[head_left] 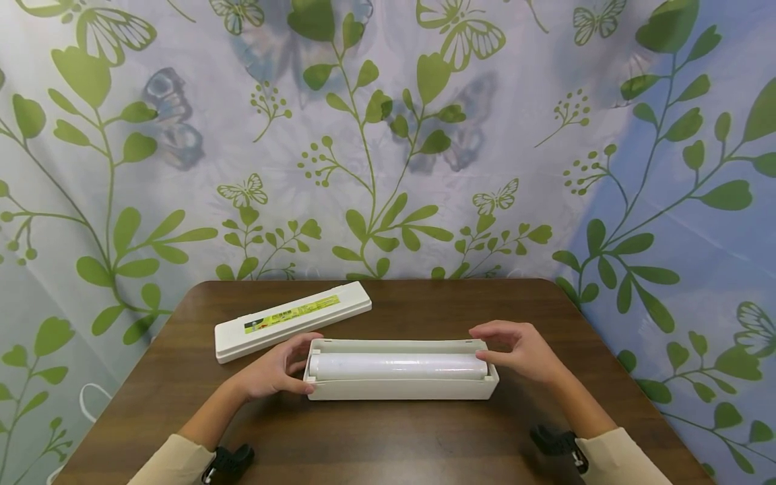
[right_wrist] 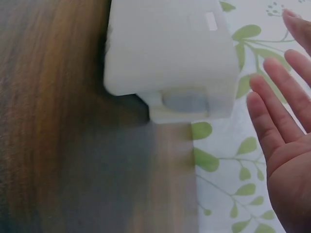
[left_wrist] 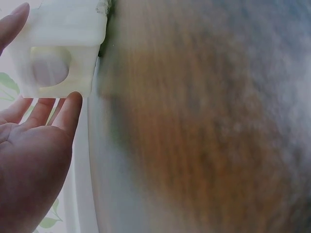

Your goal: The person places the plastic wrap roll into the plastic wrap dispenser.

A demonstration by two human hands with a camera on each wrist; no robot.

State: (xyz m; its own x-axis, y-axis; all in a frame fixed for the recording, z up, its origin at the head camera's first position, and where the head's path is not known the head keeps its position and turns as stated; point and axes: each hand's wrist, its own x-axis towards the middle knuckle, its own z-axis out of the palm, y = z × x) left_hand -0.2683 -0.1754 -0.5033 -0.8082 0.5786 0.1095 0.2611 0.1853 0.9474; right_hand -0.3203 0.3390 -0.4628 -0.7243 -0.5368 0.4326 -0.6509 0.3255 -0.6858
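An open white plastic wrap box lies on the table, long side facing me. Inside it sits a roll of clear plastic wrap. My left hand holds the box's left end, thumb at the front corner and fingers behind. The left wrist view shows that box end with a round opening between thumb and fingers. At the right end, my right hand hovers with the thumb over the corner. Its fingers spread loosely beside the box in the right wrist view.
A white lid with a yellow-green label lies slanted at the back left of the brown wooden table. Behind the table hangs a curtain printed with leaves and butterflies. Black wrist straps sit at both sleeves.
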